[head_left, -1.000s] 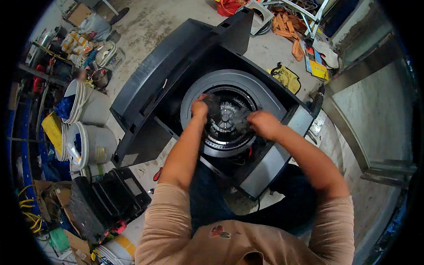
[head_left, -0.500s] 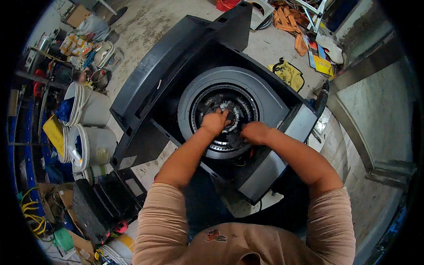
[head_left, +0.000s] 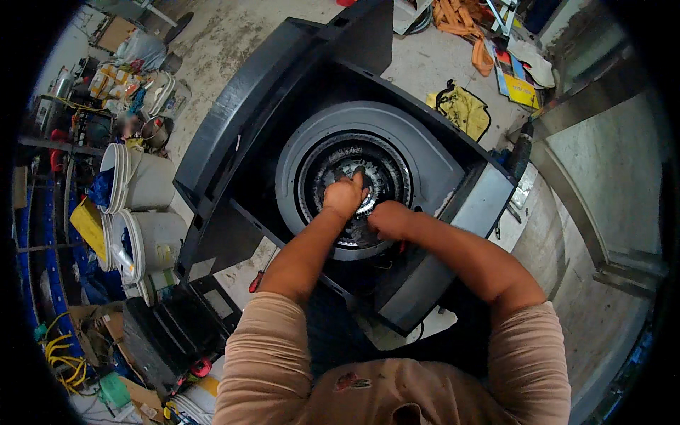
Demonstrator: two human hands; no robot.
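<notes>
In front of me lies a dark, box-shaped appliance like a range hood [head_left: 241, 113], its body open. Inside sits a round grey fan housing [head_left: 425, 152] with a finned fan wheel [head_left: 312, 173] in its opening. The wheel looks coated with dark grime and has a shiny metal centre. My left hand [head_left: 343, 197] is closed at that centre, one finger or the thumb pointing up and away from me. Just to its right, my right hand [head_left: 389, 220] is balled like a fist at the near right part of the opening. What either hand grips is hidden.
White buckets [head_left: 152, 241] stand at the left beside a black case [head_left: 177, 319]. A small red-handled tool [head_left: 256, 281] lies by my left forearm. Beyond the appliance are a yellow cloth [head_left: 464, 112] and orange straps [head_left: 460, 21]. A metal-framed panel [head_left: 602, 163] is at the right.
My right hand has moved left, closer to the wheel's centre and my left hand. The left hand stays at the centre with its fingers shifted. The whole view has shifted slightly.
</notes>
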